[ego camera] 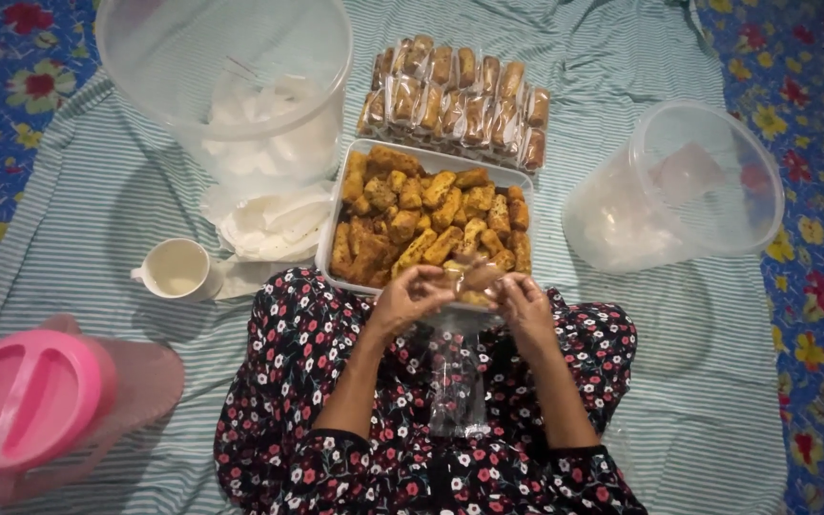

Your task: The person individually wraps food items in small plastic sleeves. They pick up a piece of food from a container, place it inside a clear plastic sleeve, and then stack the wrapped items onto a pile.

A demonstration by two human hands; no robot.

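Two hands up front: my left hand (410,298) and right hand (524,303) pinch a clear bag (457,381) over the snack tray (331,250), fingers pressed on its mouth, keeping it close for filling.

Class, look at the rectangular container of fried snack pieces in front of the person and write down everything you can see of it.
The rectangular container is a shallow tray of clear or whitish plastic with rounded corners, open on top. It lies flat on the striped cloth, just beyond the person's knees, heaped with golden-brown, stick-shaped fried pieces. Crumpled white paper lies at its left side, packed snack bags behind it. Both hands hide its near edge.
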